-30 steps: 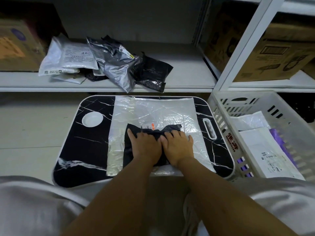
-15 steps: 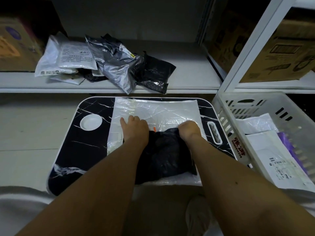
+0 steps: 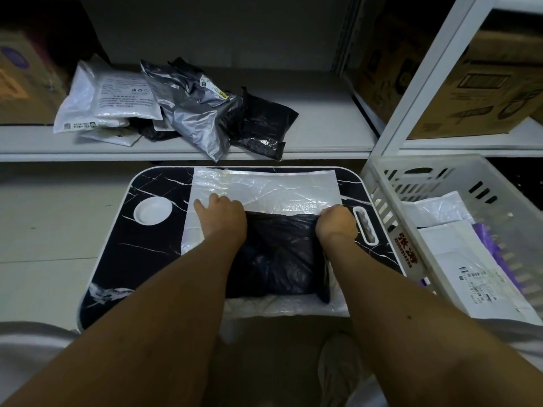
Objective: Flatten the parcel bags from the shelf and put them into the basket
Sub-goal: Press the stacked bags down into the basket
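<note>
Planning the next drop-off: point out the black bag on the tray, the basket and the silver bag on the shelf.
black bag (image 3: 276, 257): head view, crumpled middle.
basket (image 3: 379, 183): head view, near-left slotted wall.
silver bag (image 3: 191, 113): head view, creased middle.

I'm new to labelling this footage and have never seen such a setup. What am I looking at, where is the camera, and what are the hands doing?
No machine here: a person works bare-handed, filmed by a camera on their head looking down. On a black marbled lap table lies a white parcel bag with a black parcel bag on top. The left hand and right hand press on the black bag's far corners. More bags wait on the shelf; the white basket on the right holds flattened ones.
</note>
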`<action>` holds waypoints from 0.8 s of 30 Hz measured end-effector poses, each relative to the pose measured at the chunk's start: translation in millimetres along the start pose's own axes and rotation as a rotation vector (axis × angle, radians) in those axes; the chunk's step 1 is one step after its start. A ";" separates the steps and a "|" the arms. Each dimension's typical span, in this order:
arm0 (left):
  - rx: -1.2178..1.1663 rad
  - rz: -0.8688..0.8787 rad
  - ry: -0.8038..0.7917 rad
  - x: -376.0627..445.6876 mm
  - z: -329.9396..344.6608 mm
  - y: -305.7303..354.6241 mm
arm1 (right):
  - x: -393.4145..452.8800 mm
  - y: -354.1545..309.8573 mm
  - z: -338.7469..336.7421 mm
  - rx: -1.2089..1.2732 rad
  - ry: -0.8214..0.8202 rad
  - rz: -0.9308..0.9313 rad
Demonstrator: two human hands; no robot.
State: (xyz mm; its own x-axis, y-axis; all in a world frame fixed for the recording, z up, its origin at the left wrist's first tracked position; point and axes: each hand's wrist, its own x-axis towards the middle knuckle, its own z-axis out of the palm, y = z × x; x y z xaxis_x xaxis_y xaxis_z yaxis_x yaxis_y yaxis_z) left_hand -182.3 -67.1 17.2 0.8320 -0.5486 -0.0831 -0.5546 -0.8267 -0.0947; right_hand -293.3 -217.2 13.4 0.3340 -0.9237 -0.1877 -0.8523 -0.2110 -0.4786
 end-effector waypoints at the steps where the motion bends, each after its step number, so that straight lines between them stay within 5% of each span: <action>1: 0.003 -0.014 0.018 0.5 -1.7 0.2 | -0.8 0.5 0.4 -0.008 0.008 0.001; 6: -0.033 -0.066 0.114 -2.8 -3.8 6.8 | -7.9 1.0 4.4 0.062 0.115 -0.027; 10: -0.052 0.115 0.183 -18.2 7.1 21.5 | -29.8 3.4 12.5 -0.025 0.255 -0.345; 15: -0.113 0.331 -0.030 -53.1 38.2 36.7 | -62.4 20.1 41.4 -0.225 -0.065 -0.590; 24: -0.151 0.222 -0.192 -50.9 48.8 32.4 | -55.2 25.2 47.4 -0.331 -0.247 -0.544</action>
State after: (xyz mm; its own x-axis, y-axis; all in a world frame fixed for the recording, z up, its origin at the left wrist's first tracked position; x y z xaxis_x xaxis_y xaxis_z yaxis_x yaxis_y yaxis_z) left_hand -243.5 -59.9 -30.0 0.6648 -0.6956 -0.2724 -0.7011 -0.7068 0.0938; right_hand -314.2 -156.4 -28.9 0.7985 -0.5664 -0.2039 -0.6019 -0.7477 -0.2804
